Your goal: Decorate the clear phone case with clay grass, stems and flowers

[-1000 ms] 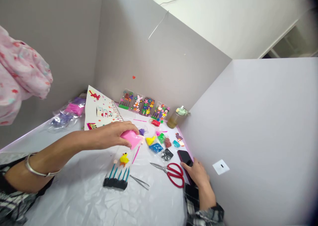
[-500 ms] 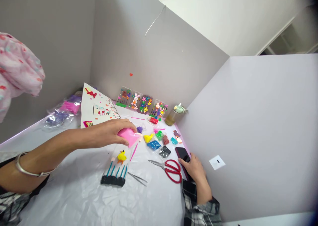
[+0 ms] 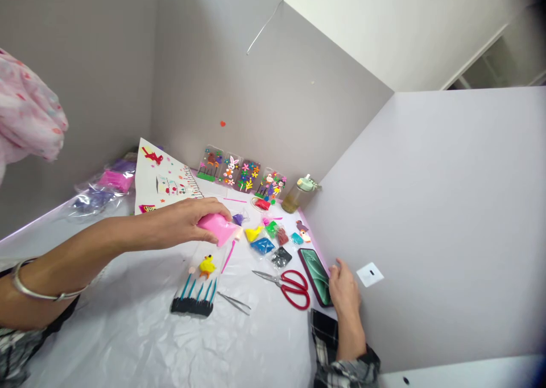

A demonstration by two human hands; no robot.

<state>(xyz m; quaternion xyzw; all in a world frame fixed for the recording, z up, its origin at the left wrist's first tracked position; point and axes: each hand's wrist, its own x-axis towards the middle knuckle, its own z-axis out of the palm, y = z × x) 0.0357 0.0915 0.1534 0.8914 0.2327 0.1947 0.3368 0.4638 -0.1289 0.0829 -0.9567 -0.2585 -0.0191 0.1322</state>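
Note:
My left hand [image 3: 207, 220] is closed around a bag of pink modelling clay [image 3: 217, 228], held above the far end of a clear phone case [image 3: 213, 256]. The case lies on the table, decorated with a yellow clay duck [image 3: 207, 265], teal strips and a black band along its near end. My right hand [image 3: 344, 288] rests at the right edge of a smartphone [image 3: 316, 277] with a lit green screen. Its fingers are loosely bent and partly apart, not wrapped round the phone. Tweezers [image 3: 234, 302] lie beside the case, and red-handled scissors [image 3: 290, 287] near the phone.
Small bags of coloured clay, such as a blue one [image 3: 262, 246] and a black one [image 3: 281, 257], lie mid-table. Several decorated cases [image 3: 249, 176] lean against the wall near a bottle [image 3: 297, 194]. A drawing pad [image 3: 147, 177] stands at the left by plastic bags [image 3: 104, 189].
The phone's dark screen has lit up. My right thumb has come off the screen, and that hand has shifted to the phone's right edge. The left hand still holds the pink clay bag.

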